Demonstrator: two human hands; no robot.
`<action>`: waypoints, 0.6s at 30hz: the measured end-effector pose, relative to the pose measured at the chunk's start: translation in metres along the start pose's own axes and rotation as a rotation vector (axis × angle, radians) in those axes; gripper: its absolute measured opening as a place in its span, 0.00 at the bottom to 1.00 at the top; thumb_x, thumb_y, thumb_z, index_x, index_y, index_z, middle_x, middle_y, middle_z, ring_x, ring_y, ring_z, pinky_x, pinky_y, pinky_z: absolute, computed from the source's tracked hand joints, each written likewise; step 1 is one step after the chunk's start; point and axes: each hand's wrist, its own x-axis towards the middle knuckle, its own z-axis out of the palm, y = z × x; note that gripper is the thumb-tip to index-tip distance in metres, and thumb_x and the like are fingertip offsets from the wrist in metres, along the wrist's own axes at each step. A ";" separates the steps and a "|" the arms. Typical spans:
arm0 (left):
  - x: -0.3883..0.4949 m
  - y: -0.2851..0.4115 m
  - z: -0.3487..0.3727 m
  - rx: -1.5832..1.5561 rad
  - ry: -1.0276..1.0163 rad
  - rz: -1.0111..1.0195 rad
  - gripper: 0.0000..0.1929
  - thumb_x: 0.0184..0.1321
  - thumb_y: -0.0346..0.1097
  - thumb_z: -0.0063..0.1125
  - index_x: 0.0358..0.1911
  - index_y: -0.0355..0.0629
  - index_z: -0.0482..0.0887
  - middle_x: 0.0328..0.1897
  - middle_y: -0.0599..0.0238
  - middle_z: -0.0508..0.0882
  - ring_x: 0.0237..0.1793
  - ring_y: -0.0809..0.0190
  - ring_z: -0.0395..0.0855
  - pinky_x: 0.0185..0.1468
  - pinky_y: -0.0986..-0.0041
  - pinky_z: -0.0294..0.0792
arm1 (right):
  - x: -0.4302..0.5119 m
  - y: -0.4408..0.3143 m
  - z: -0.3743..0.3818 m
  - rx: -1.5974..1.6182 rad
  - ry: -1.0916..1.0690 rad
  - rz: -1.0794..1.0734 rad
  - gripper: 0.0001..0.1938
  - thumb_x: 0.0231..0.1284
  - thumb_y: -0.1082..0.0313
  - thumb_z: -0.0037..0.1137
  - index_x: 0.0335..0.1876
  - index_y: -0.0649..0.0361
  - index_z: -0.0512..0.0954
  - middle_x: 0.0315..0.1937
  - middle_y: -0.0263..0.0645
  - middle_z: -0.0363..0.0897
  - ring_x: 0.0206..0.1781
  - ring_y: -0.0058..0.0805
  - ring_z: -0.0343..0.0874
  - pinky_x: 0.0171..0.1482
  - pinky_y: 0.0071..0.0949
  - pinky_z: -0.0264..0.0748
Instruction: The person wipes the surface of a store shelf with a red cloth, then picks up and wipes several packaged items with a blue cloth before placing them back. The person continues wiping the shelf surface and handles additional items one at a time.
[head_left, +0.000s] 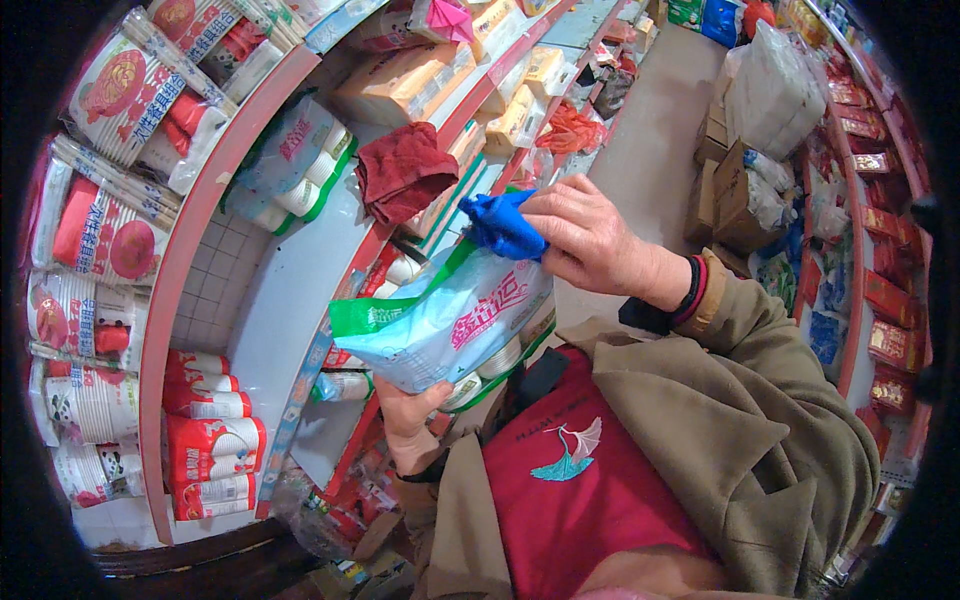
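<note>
My left hand (412, 420) holds a plastic-wrapped pack (450, 322) from below, at its near end. The pack is light blue with green edges and bears pink writing; white stacked cups or bowls show along its lower side. In my right hand (592, 244) is a bunched blue cloth (506, 225), pinched between the fingers at the pack's far end. Whether the cloth touches the wrap is hard to tell. A folded dark red cloth (405, 172) lies on the shelf edge, just beyond the pack.
A similar pack (300, 165) stands on the white shelf (277, 277) to the left. Red packs of cups (214, 450) sit nearer. Disposable tableware sets (112, 217) fill the far left. Tissue packs (409, 82) lie farther along. Cardboard boxes (739, 202) line the aisle's right side.
</note>
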 end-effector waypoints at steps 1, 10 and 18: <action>-0.001 0.000 0.000 0.002 -0.006 -0.013 0.47 0.41 0.33 0.80 0.69 0.35 0.68 0.63 0.57 0.79 0.62 0.56 0.78 0.67 0.60 0.69 | -0.002 0.002 -0.001 0.000 0.003 0.021 0.24 0.44 0.78 0.60 0.54 0.60 0.77 0.45 0.39 0.80 0.45 0.37 0.80 0.48 0.39 0.70; 0.000 0.000 -0.002 0.025 -0.033 -0.034 0.47 0.42 0.36 0.81 0.68 0.34 0.69 0.63 0.57 0.79 0.62 0.56 0.78 0.66 0.62 0.69 | -0.007 0.001 -0.005 0.084 -0.035 0.135 0.23 0.48 0.77 0.56 0.55 0.62 0.76 0.41 0.42 0.78 0.45 0.42 0.78 0.49 0.42 0.70; 0.001 0.006 0.001 -0.020 -0.022 -0.037 0.47 0.41 0.35 0.78 0.69 0.34 0.68 0.63 0.56 0.78 0.63 0.55 0.78 0.67 0.61 0.68 | 0.000 -0.007 -0.012 0.292 -0.081 0.272 0.24 0.56 0.69 0.61 0.61 0.61 0.75 0.42 0.44 0.76 0.45 0.44 0.76 0.50 0.42 0.71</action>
